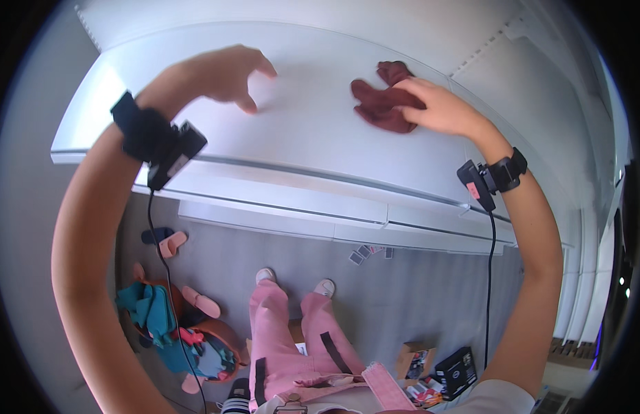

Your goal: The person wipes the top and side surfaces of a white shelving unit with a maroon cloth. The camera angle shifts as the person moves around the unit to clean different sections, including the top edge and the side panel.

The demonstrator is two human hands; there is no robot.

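My right hand [434,103] grips a crumpled, dark red cloth item [386,106] with rounded lobes, on or just above the top white shelf [304,124]. The fingers cover part of the cloth, so its exact kind is unclear. To the left, my left hand [234,77] hovers over the same shelf, thumb and fingers curved apart around nothing. A black strapped-on device [162,139] sits on my left wrist and a similar one [488,178] on my right, each trailing a cable.
Lower white shelves [299,209] project below the top one. On the grey floor [382,300] lie pink slippers [201,301], several small cards [364,252], a black box [455,373] and an open cardboard box [416,359]. Orange-brown tubs [229,336] at left hold teal items [154,305].
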